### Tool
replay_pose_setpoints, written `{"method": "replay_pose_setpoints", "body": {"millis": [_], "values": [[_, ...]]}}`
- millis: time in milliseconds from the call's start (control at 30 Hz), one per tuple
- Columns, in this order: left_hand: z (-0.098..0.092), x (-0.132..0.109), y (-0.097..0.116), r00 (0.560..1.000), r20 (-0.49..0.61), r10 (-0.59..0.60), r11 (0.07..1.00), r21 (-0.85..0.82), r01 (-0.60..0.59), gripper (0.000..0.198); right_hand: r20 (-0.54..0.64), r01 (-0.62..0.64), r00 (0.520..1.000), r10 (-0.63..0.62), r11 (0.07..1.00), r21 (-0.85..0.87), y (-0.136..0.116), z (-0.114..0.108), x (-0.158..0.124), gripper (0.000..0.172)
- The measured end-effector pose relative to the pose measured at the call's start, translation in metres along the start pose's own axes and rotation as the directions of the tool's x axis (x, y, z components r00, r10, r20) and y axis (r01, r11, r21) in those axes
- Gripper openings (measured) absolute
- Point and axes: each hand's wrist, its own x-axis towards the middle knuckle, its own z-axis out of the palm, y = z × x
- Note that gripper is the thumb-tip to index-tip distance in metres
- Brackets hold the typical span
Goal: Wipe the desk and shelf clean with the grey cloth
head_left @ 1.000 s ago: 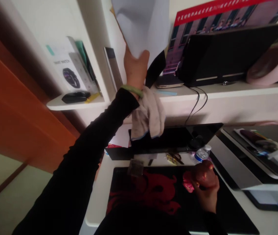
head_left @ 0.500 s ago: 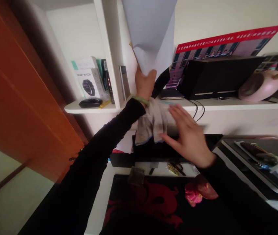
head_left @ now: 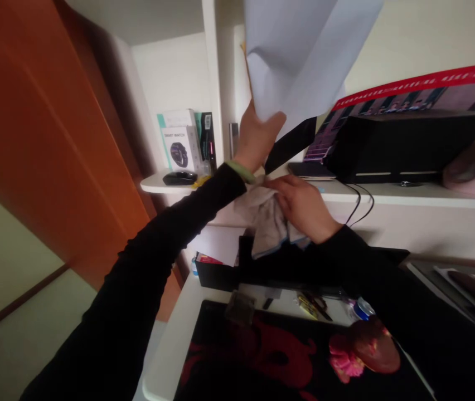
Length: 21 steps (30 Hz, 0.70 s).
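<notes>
My left hand [head_left: 258, 136] is closed on a stack of large white paper sheets [head_left: 300, 67], lifted above the shelf, with a thin yellow edge showing behind them. A pale green band circles that wrist. Just below it, my right hand [head_left: 306, 206] has its fingers closed on a greyish-beige cloth [head_left: 268, 225] with a blue-edged hem. The cloth hangs bunched over the front of the white shelf [head_left: 408, 197]. The right fingertips are partly buried in its folds.
On the shelf are a smart watch box [head_left: 179, 147], a black mouse [head_left: 180, 178], a black box [head_left: 405, 147] and a group photo with a red banner [head_left: 430, 86]. Below lies a black-and-red desk mat [head_left: 262, 356] with a pink-and-brown object [head_left: 363, 348]. An orange door panel [head_left: 53, 139] stands left.
My right hand has gone from spread fingers beside the cloth to gripping it, and the cloth is now bunched. The view has shifted left; my left hand still holds the paper sheets.
</notes>
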Motion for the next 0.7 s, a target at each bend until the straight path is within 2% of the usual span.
{"method": "replay_pose_setpoints", "body": {"millis": [67,167,233,267,333,400,467,533,633,700], "values": [[-0.014,0.000,0.018,0.999,0.021,0.034,0.997,-0.065,-0.033,0.021,-0.022,-0.020,1.000,0.021,0.998,0.056,0.006,-0.006,0.008,0.046],[-0.037,-0.003,0.045,0.999,0.016,0.052,0.997,-0.064,-0.051,0.020,-0.104,-0.075,0.991,0.084,0.994,0.084,0.013,-0.013,0.026,0.048],[-0.053,-0.008,0.058,0.998,-0.009,0.064,0.997,-0.046,-0.064,0.022,-0.168,-0.109,0.978,0.121,0.991,0.079,0.011,-0.013,0.036,0.048],[-0.062,-0.012,0.062,0.997,-0.021,0.075,0.996,-0.038,-0.076,0.021,-0.165,-0.110,0.979,0.120,0.992,0.067,0.006,-0.011,0.040,0.047],[-0.082,-0.021,0.068,0.996,-0.036,0.078,0.996,-0.035,-0.079,0.017,-0.056,-0.056,0.997,0.057,0.998,0.019,-0.008,-0.004,0.042,0.047],[-0.102,-0.032,0.071,0.997,-0.049,0.051,0.998,-0.035,-0.053,0.015,0.136,0.047,0.990,-0.040,0.998,-0.043,-0.026,0.003,0.042,0.053],[-0.122,-0.043,0.075,0.998,-0.055,0.022,0.999,-0.039,-0.025,0.017,0.296,0.110,0.952,-0.075,0.988,-0.105,-0.039,0.004,0.045,0.056],[-0.140,-0.053,0.083,0.997,-0.083,-0.003,0.999,-0.045,-0.001,0.025,0.410,0.115,0.911,-0.042,0.981,-0.154,-0.045,0.002,0.056,0.049],[-0.162,-0.067,0.099,0.981,-0.172,-0.087,0.995,-0.057,0.078,0.035,0.549,0.096,0.836,0.026,0.977,-0.193,-0.042,0.002,0.090,0.051],[-0.174,-0.075,0.110,0.964,-0.229,-0.133,0.991,-0.041,0.127,0.037,0.612,0.108,0.790,0.031,0.976,-0.189,-0.034,0.011,0.117,0.051]]}}
